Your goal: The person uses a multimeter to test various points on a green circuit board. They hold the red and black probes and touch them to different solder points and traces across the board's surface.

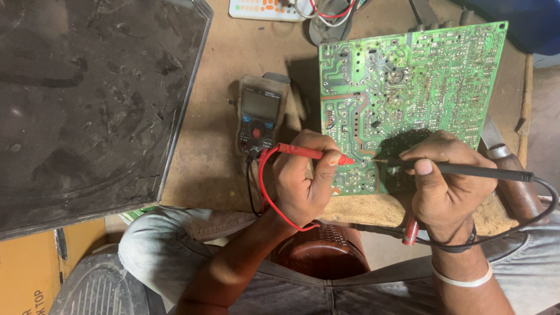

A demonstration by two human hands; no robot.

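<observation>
A green circuit board point(420, 87) lies solder side up on a worn wooden bench point(216, 169). My left hand point(303, 175) grips a red test probe point(309, 153), its tip touching the board's lower middle. My right hand point(446, 186) holds a black test probe point(472, 170), whose metal tip meets the board right beside the red tip. Both probe leads run back toward a handheld multimeter point(260, 114) lying left of the board, its screen dark grey.
A large dark scuffed panel point(87, 105) fills the left side. A white keypad device point(262, 8) and loose wires sit at the top edge. A wooden-handled tool point(513, 181) lies right of the board. A brown round object point(321, 256) rests between my knees.
</observation>
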